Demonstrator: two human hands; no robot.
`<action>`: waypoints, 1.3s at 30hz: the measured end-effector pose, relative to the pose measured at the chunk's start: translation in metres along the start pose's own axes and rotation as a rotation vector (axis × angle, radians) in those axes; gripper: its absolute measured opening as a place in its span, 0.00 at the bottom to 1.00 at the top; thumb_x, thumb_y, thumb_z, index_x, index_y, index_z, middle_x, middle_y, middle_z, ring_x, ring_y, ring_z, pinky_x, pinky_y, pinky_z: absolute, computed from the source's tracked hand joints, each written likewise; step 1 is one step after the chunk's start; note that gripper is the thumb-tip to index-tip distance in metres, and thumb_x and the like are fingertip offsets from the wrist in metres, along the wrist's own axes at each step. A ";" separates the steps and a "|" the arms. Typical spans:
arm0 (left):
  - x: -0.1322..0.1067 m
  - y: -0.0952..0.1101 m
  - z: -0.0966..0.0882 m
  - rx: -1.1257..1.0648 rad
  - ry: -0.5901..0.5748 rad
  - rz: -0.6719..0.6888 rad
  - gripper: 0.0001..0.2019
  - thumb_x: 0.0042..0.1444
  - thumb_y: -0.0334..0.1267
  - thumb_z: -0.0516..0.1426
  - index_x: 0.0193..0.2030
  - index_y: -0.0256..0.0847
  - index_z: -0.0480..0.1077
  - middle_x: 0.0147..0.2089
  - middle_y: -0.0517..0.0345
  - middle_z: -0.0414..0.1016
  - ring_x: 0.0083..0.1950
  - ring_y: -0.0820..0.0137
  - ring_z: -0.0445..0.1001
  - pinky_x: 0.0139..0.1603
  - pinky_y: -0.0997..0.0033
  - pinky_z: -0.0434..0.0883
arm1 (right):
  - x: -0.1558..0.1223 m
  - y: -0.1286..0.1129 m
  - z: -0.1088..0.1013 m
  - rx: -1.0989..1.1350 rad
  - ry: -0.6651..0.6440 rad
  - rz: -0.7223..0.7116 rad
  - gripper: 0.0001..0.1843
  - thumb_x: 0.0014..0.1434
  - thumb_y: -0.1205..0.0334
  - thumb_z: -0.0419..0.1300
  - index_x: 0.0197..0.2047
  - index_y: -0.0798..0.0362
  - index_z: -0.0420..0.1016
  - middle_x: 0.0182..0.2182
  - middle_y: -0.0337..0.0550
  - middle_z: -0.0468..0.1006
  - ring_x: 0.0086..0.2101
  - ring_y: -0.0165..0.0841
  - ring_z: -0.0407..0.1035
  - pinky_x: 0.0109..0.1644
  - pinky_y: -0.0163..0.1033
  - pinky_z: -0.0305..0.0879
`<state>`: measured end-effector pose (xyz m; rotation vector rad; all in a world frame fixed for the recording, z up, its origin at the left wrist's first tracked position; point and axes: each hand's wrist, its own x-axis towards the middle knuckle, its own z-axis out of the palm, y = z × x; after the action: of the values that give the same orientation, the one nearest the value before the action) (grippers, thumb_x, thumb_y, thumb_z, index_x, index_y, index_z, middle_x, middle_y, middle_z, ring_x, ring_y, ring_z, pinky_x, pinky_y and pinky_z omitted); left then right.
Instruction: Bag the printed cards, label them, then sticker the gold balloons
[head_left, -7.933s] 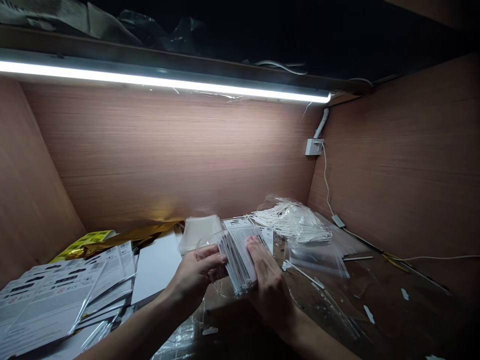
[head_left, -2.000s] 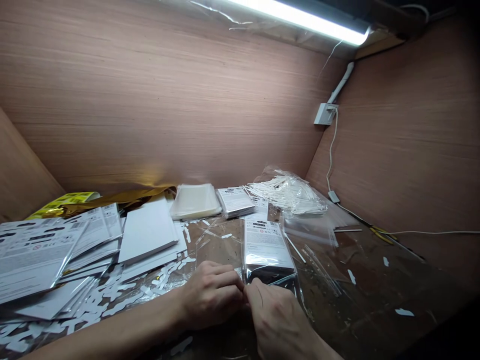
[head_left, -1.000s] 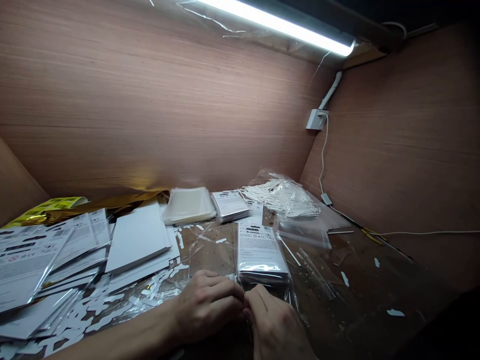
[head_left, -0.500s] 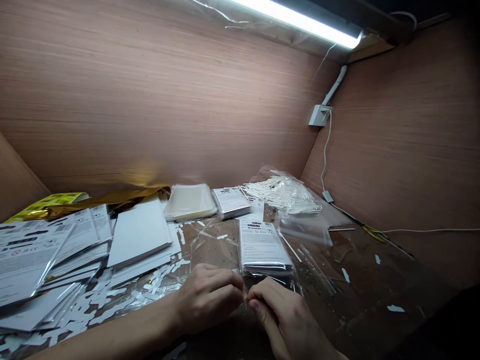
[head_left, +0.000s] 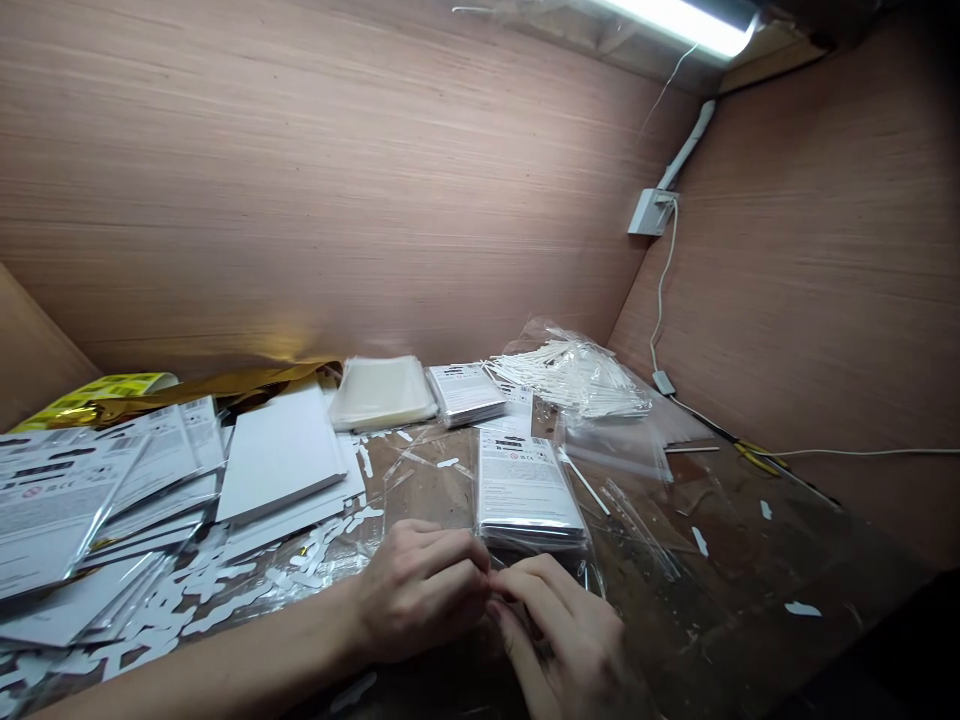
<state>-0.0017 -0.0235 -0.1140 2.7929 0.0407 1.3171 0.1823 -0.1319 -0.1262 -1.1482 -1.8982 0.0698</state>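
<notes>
The left hand [head_left: 420, 590] and right hand [head_left: 562, 635] are close together at the front of the bench, their fingers meeting at the lower edge of a clear plastic bag [head_left: 592, 575]. The fingers hide that edge, so I cannot tell whether they are gripping the plastic. The bag holds a silver-edged, white-backed packet [head_left: 530, 492], which lies flat just beyond the fingers. Left of the hands, white paper scraps [head_left: 172, 610] lie scattered, with a white card stack [head_left: 279, 455] and a pile of packets [head_left: 52, 500] beyond. Farther back sit a stack of clear bags [head_left: 381, 392], a smaller stack of packets [head_left: 465, 392] and a plastic bag of white sticks [head_left: 570, 375]. A white cable [head_left: 661, 300] runs down the wooden wall [head_left: 795, 280] from a wall socket [head_left: 649, 212].
</notes>
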 end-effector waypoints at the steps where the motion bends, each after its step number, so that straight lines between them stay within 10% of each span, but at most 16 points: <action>1: -0.001 0.000 0.000 0.000 0.001 -0.002 0.08 0.72 0.36 0.56 0.40 0.39 0.70 0.35 0.55 0.80 0.26 0.72 0.74 0.26 0.70 0.67 | 0.000 -0.001 0.001 0.012 -0.005 0.022 0.11 0.71 0.72 0.54 0.50 0.51 0.74 0.38 0.46 0.78 0.36 0.33 0.75 0.39 0.35 0.71; 29: -0.002 0.001 0.002 -0.120 0.002 -0.003 0.04 0.69 0.27 0.55 0.45 0.36 0.71 0.37 0.50 0.81 0.29 0.71 0.76 0.28 0.73 0.70 | 0.008 0.005 -0.008 0.068 -0.115 0.080 0.10 0.71 0.72 0.51 0.42 0.50 0.71 0.37 0.40 0.77 0.36 0.30 0.74 0.39 0.33 0.67; 39: 0.002 0.004 -0.008 -0.145 -0.056 0.082 0.12 0.75 0.31 0.49 0.46 0.32 0.73 0.35 0.46 0.82 0.30 0.67 0.79 0.30 0.70 0.74 | 0.012 0.001 -0.015 0.134 -0.220 0.391 0.07 0.65 0.66 0.60 0.39 0.49 0.80 0.34 0.39 0.82 0.33 0.33 0.76 0.37 0.35 0.67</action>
<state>-0.0064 -0.0272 -0.1074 2.7335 -0.1664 1.2038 0.1916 -0.1283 -0.1092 -1.4502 -1.7965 0.5501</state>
